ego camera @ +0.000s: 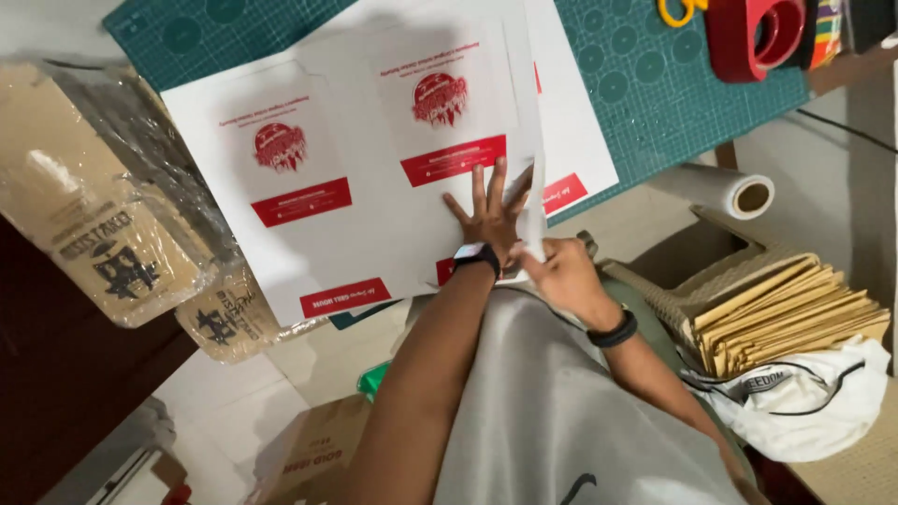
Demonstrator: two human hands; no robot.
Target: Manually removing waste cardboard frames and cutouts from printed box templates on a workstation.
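My left hand lies flat, fingers spread, pressing the white printed sheet onto the green mat. At four o'clock from it, my right hand seems to pinch the sheet's near edge, though the grip is partly hidden. A film roll lies at three o'clock.
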